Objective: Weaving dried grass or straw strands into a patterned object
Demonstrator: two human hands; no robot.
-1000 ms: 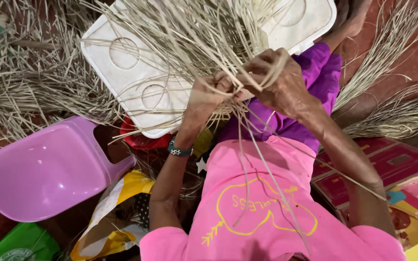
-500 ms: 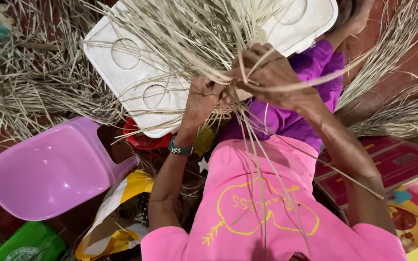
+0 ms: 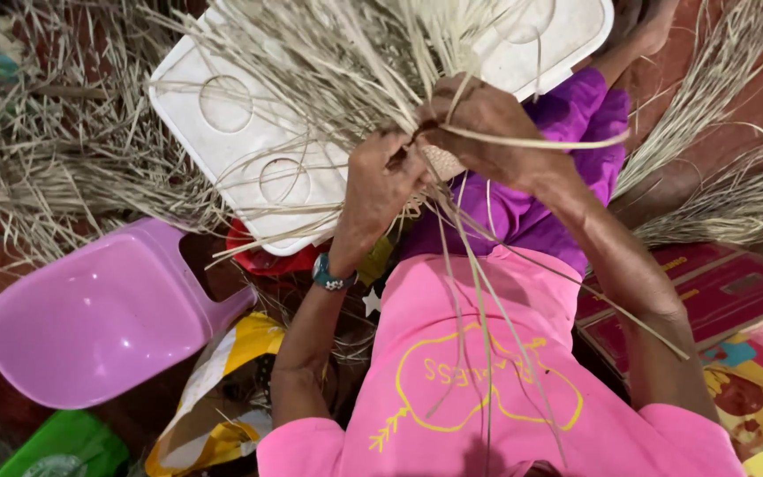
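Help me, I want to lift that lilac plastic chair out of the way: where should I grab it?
Probably by the top edge of its backrest, at the lilac chair's right end, coming from above. It lies tipped on the floor, so that rim is bare, while straw crowds its far side.

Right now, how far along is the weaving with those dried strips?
Done: only a small woven patch shows between the hands. In hand: the left hand and right hand pinch pale strips at that patch. Left: most strips still fan out loose over the white tray, and heaps of strips lie on the floor.
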